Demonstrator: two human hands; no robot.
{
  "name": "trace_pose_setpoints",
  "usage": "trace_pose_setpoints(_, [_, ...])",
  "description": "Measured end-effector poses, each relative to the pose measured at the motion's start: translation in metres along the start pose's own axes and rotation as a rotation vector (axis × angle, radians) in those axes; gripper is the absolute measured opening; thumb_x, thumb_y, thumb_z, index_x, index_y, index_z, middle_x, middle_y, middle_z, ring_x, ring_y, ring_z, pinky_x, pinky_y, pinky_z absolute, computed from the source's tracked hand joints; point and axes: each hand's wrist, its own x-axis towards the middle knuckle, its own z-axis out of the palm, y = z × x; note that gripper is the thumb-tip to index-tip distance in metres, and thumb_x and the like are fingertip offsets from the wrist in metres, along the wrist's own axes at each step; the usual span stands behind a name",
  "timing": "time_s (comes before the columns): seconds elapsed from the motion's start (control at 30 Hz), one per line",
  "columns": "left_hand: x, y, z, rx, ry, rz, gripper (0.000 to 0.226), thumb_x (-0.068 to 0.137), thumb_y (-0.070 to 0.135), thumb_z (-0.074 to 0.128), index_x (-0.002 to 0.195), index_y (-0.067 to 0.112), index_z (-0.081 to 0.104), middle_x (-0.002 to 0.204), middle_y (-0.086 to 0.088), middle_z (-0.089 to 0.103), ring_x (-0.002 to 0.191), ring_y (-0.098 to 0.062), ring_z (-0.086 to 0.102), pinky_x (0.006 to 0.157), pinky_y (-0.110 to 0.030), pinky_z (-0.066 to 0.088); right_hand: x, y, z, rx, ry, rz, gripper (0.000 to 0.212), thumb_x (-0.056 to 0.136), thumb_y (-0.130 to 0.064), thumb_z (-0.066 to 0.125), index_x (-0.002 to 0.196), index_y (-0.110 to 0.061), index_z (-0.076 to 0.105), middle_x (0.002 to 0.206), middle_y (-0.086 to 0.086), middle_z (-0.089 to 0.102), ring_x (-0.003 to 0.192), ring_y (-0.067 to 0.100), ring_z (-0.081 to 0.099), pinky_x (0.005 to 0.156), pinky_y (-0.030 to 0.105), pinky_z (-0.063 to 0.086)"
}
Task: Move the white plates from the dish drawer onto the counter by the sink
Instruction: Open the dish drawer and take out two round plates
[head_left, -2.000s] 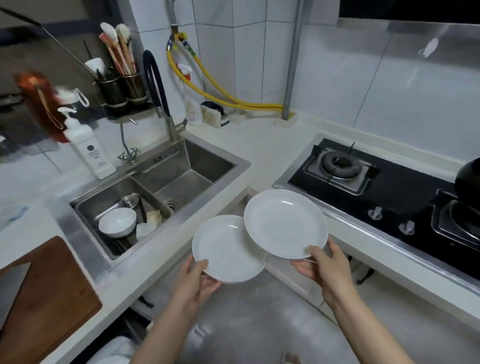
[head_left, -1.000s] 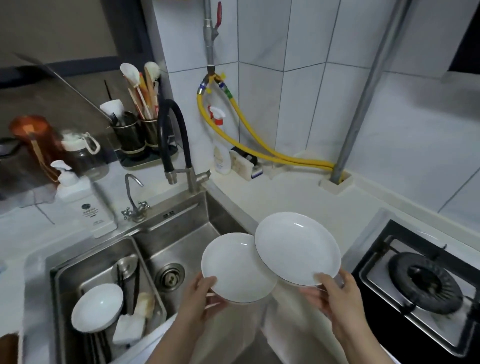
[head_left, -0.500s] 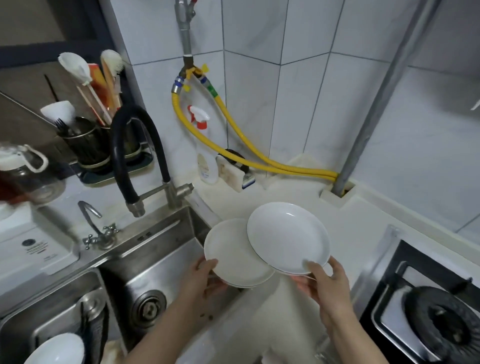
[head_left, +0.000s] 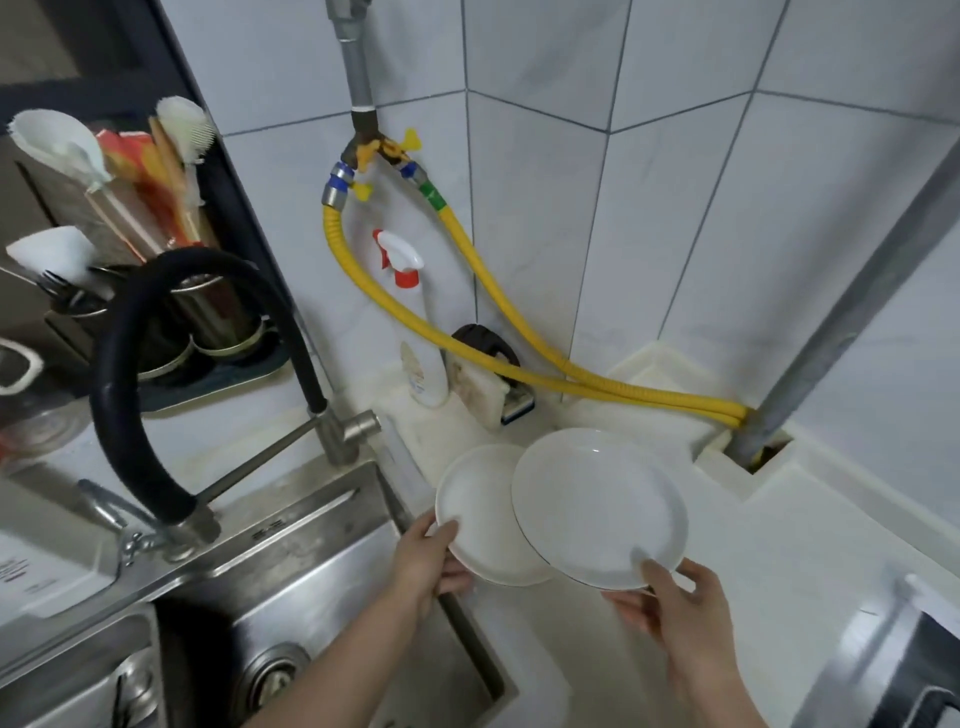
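Note:
I hold two white plates over the white counter (head_left: 810, 525) to the right of the steel sink (head_left: 311, 571). My left hand (head_left: 423, 564) grips the near rim of the left plate (head_left: 480, 514), thumb on top. My right hand (head_left: 670, 605) pinches the near rim of the right plate (head_left: 597, 504), which overlaps the left plate's right side. Both plates sit low over the counter; whether they touch it I cannot tell. The dish drawer is out of view.
A black-hosed faucet (head_left: 156, 364) arches over the sink. A spray bottle (head_left: 421, 322), a sponge (head_left: 483, 389) and yellow hoses (head_left: 519, 332) crowd the back corner. A grey pipe (head_left: 852, 312) rises at the right; the stove edge (head_left: 893, 660) lies at bottom right. Utensil holders (head_left: 197, 317) stand left.
Both hands have carried the plates forward and down from beside the stove to the counter corner by the sink. The view has closed in on the corner.

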Motion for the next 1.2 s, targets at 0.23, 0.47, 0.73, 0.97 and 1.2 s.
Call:
trace_pose_setpoints(0.23, [0.025,0.010,0.011,-0.019,-0.034,-0.046,0.039,0.094,0.019,0.053,0.132,0.014,0.049,0.112,-0.020,0.068,0.080,-0.035,0.069,0.046,-0.030,0.055,0.023,0.003,0.003,-0.038,0.019,0.010,0.034,0.087,-0.014,0.061,0.116,-0.002,0.047,0.066,0.015,0.074,0.066,0.030,0.073,0.056,0.031,0.059])
trace_pose_setpoints(0.47, [0.044,0.012,0.013,-0.003,-0.067,-0.075,0.038,0.095,0.020,0.051,0.133,0.015,0.049,0.113,-0.020,0.067,0.082,-0.036,0.069,0.057,-0.043,0.060,0.026,0.006,0.018,-0.025,0.056,0.023,0.030,0.088,-0.012,0.060,0.114,-0.006,0.045,0.069,0.019,0.073,0.063,0.027,0.073,0.061,0.034,0.055])
trace_pose_setpoints(0.73, [0.059,0.022,0.009,0.060,-0.074,-0.073,0.038,0.092,0.018,0.058,0.129,0.013,0.053,0.097,-0.018,0.069,0.060,-0.032,0.070,0.050,-0.040,0.059,0.028,0.014,0.037,-0.024,0.074,0.046,0.028,0.088,-0.010,0.061,0.111,-0.008,0.046,0.057,0.012,0.072,0.066,0.033,0.071,0.058,0.033,0.054])
trace_pose_setpoints(0.97, [0.066,0.026,0.006,0.069,-0.066,-0.054,0.038,0.088,0.008,0.061,0.125,0.009,0.055,0.101,-0.018,0.069,0.070,-0.035,0.070,0.061,-0.053,0.059,0.031,0.021,0.049,-0.043,0.083,0.065,0.028,0.087,-0.009,0.060,0.111,-0.006,0.046,0.058,0.014,0.072,0.058,0.034,0.071,0.060,0.035,0.056])
trace_pose_setpoints(1.2, [0.064,0.029,0.003,0.125,-0.048,-0.037,0.033,0.089,0.015,0.061,0.121,0.006,0.058,0.104,-0.019,0.070,0.081,-0.035,0.070,0.065,-0.048,0.060,0.032,0.020,0.055,-0.054,0.050,0.048,0.024,0.088,-0.006,0.058,0.109,-0.006,0.046,0.052,0.009,0.070,0.054,0.031,0.069,0.053,0.031,0.054])
